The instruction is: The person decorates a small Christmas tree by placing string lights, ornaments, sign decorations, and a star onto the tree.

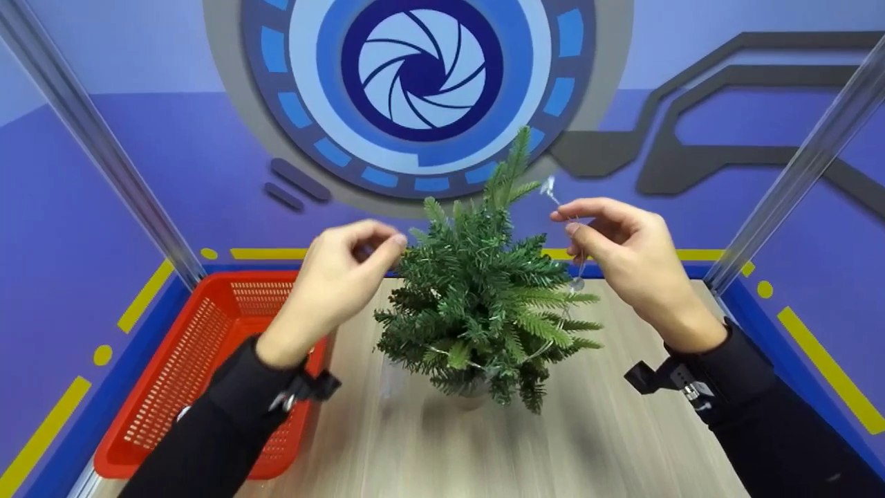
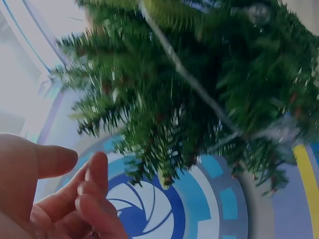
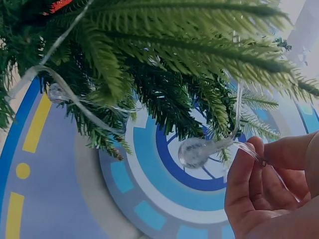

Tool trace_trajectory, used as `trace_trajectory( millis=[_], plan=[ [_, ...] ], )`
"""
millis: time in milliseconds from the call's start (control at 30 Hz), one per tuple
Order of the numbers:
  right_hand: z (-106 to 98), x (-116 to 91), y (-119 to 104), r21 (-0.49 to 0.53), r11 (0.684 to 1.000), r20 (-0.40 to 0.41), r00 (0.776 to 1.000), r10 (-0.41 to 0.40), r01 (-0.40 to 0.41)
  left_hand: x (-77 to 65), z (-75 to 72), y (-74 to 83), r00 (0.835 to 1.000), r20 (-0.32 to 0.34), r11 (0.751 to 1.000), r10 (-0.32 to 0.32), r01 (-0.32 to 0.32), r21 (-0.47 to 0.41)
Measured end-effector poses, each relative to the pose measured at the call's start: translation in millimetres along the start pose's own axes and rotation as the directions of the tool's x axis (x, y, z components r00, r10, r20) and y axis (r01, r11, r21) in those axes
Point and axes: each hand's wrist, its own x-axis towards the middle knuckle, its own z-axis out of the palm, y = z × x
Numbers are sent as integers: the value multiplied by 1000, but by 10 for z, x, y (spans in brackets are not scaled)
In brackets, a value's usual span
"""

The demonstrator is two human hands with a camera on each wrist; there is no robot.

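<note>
A small artificial Christmas tree stands upright on the table, with a clear string of lights wound among its branches. My right hand is at the tree's right side and pinches the thin light wire between thumb and fingers. Close to those fingertips hangs a clear round bulb, and another bulb sits among the lower needles. On the left, my left hand is beside the upper branches. Its thumb and fingers are loosely bent and hold nothing in the left wrist view.
A red plastic basket with slotted walls stands left of the tree, partly under my left forearm. Behind the wooden table rises a blue and purple printed wall. Metal posts border the space on both sides.
</note>
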Motion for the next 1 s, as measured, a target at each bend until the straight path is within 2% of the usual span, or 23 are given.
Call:
trace_trajectory(
  millis=[200,300,400,567,733,867,1000],
  plan=[
    [45,12,-131,-61,998,3,1000,5,-5,331,68,22,998,34,998,47,-48,29],
    [48,25,-128,-48,999,-24,1000,3,-4,446,103,50,997,65,998,47,-49,32],
    [32,62,-42,-32,999,-44,999,27,-29,541,124,89,995,89,998,38,-43,49],
    [13,153,153,-28,994,-8,994,108,-108,683,148,105,989,151,996,11,-24,85],
    [27,215,173,-101,983,38,987,158,-154,782,196,95,978,210,993,12,-37,116],
    [55,282,182,-153,975,79,981,178,-164,885,204,83,974,226,996,-7,-13,87],
    [95,329,212,-120,977,86,979,187,-176,1004,198,45,975,221,1000,-25,21,18]
  ],
)
